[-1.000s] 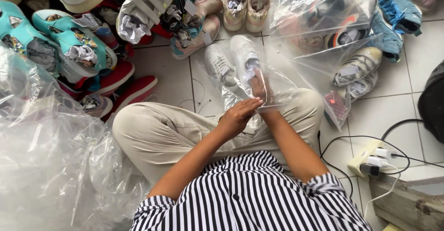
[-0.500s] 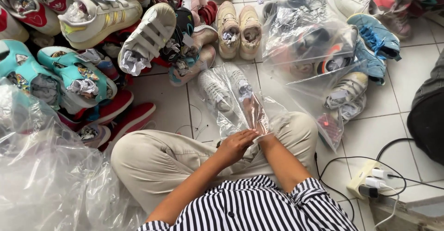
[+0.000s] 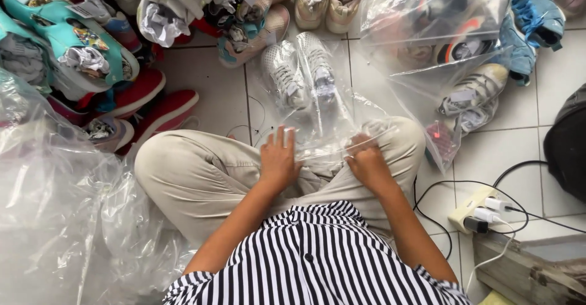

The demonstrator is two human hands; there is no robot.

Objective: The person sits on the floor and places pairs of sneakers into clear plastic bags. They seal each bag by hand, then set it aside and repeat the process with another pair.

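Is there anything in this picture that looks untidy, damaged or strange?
Nothing looks damaged. The left hand and right hand press a clear bag holding a pair of white shoes. Many other shoes lie in a loose heap on the tiled floor, and a power strip sits nearby with trailing cables.

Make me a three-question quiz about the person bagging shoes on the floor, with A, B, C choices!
1. Where does the clear bag with the white sneakers lie?
A. on a shelf
B. on the tiled floor before the knees
C. on a chair

2. How many sneakers are in that bag?
A. two
B. four
C. none

3. What is the left hand doing?
A. hanging in the air
B. holding a phone
C. pressing flat on the bag's edge

Answers: B, tiles show around the bag. A, one pair shows through the plastic. C, its fingers are spread on the plastic, while the right hand grips the edge.
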